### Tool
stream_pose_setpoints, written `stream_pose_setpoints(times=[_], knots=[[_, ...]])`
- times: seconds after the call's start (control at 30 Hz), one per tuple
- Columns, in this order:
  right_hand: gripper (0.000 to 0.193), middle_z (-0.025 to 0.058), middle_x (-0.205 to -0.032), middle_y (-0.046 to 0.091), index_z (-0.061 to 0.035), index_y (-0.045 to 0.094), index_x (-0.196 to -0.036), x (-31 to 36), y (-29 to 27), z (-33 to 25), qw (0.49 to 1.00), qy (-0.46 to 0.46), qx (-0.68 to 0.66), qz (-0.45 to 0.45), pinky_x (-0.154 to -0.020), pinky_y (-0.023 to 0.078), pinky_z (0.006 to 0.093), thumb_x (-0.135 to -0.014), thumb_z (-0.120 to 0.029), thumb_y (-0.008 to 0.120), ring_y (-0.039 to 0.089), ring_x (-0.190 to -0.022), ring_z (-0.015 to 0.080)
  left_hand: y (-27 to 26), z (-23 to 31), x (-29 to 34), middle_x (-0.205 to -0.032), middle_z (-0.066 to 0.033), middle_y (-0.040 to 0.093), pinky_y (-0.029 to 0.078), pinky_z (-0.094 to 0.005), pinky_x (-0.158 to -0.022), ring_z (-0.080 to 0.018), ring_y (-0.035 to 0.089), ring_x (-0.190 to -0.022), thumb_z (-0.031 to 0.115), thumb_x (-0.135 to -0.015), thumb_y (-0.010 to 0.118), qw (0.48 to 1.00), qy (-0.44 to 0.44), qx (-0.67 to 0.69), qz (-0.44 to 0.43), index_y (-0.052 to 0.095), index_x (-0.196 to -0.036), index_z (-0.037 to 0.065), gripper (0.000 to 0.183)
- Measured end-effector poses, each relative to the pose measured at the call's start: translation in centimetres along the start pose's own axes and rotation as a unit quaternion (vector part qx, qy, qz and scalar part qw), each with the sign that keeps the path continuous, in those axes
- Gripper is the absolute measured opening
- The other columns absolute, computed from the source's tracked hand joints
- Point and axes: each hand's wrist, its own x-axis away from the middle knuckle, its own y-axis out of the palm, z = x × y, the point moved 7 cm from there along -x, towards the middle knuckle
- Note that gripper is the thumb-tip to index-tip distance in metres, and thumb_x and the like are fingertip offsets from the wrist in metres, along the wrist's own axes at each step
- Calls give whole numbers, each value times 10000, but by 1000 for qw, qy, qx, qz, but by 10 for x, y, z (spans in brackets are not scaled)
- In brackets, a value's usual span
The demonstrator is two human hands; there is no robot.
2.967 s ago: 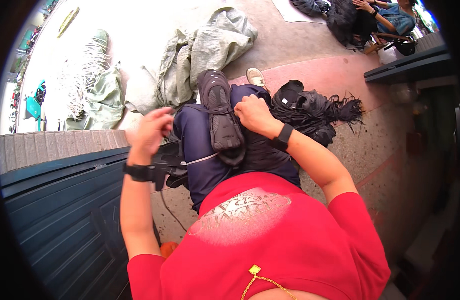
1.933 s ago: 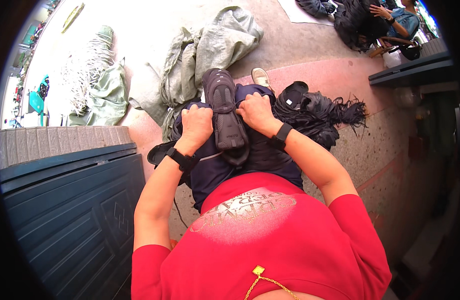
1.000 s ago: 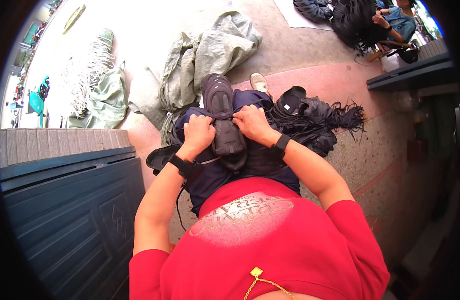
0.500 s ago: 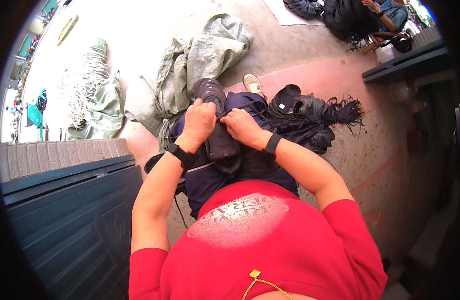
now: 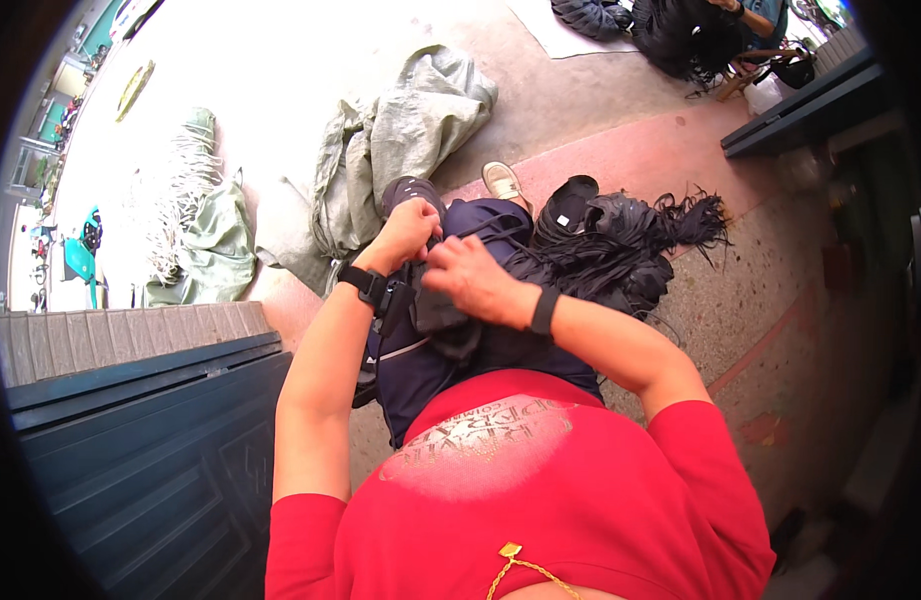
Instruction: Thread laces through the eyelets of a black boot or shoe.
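Across the lap (image 5: 410,375), has a black shoe (image 5: 440,314) lying toe outward, partly covered; curls left hand (image 5: 410,230) near its toe, bends right hand (image 5: 477,281) loosely just behind; cannot tell whether either grips anything. Faces a crumpled grey-green sack (image 5: 432,112), contents hidden, and farther left a green sack (image 5: 218,245) with white strands (image 5: 180,195) alongside

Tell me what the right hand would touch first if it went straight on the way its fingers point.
Probably the left hand, though depth is unclear and the dark shoe beneath might come first.
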Motion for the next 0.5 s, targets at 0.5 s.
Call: stream_pose_setpoints(times=[0.5], knots=[[155,107,-710,560,-23,511,-897,-1,-49,-14,924,159,-340,75,-630,447,335,-774,50,450,566,-664,240,26,-17,-12,-588,-42,558,369,-235,-358,-94,477,-407,106,-690,668,994,39,13,-100,612,-864,-10,217]])
